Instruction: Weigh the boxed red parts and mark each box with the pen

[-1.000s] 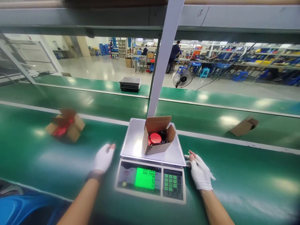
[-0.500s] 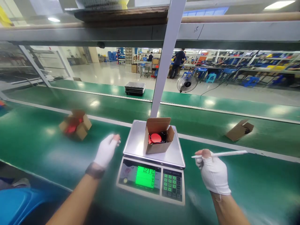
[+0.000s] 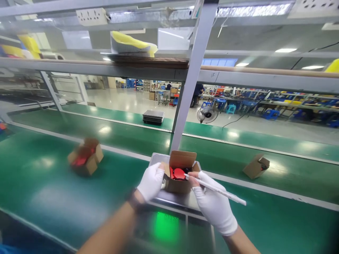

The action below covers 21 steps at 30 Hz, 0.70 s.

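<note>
A small open cardboard box (image 3: 180,186) stands on the steel pan of a weighing scale (image 3: 172,201) in front of me. Inside it lies a red round part (image 3: 179,173) beside something black. My left hand (image 3: 151,181), in a white glove, grips the box's left side. My right hand (image 3: 212,203), also gloved, is closed on a thin white stick (image 3: 225,193) whose tip reaches into the box over the red part. The scale's green display (image 3: 166,222) glows below, blurred.
Another open box with red contents (image 3: 85,160) sits on the green belt (image 3: 42,187) to the left. A third small box (image 3: 256,166) lies on its side to the right. A grey post (image 3: 189,81) rises behind the scale. A second scale (image 3: 153,116), a fan and people stand far back.
Both hands have moved in from beside the scale to the box. The left now grips its side; the right brought the white stick's tip into it. My view tilted upward.
</note>
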### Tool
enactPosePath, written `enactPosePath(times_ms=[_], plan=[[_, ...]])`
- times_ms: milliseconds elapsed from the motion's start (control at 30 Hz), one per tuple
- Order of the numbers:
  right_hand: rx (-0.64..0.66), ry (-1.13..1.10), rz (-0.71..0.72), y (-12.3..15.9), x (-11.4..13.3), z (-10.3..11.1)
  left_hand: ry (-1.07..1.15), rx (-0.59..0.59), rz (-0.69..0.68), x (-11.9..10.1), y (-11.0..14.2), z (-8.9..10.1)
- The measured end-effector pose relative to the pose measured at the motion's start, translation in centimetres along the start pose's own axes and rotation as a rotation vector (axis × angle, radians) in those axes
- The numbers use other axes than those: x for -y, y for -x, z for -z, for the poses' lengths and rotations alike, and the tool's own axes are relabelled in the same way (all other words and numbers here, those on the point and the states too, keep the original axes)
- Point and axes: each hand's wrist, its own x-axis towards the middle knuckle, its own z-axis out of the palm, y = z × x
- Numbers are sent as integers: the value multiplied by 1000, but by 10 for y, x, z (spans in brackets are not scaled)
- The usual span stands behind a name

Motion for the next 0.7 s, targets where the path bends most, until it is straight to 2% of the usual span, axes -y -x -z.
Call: enactPosePath(times_ms=[100, 233, 500, 700], plan=[[103, -49, -44, -13, 17, -3, 134, 29, 17, 6, 1, 1], [278, -17, -114, -33, 32, -13, 150, 39, -2, 6, 1, 2], [355, 38, -129, -43, 32, -24, 115, 5, -65, 9, 0, 2], [339, 46, -137, -42, 31, -25, 144, 19, -56, 9, 0, 2]])
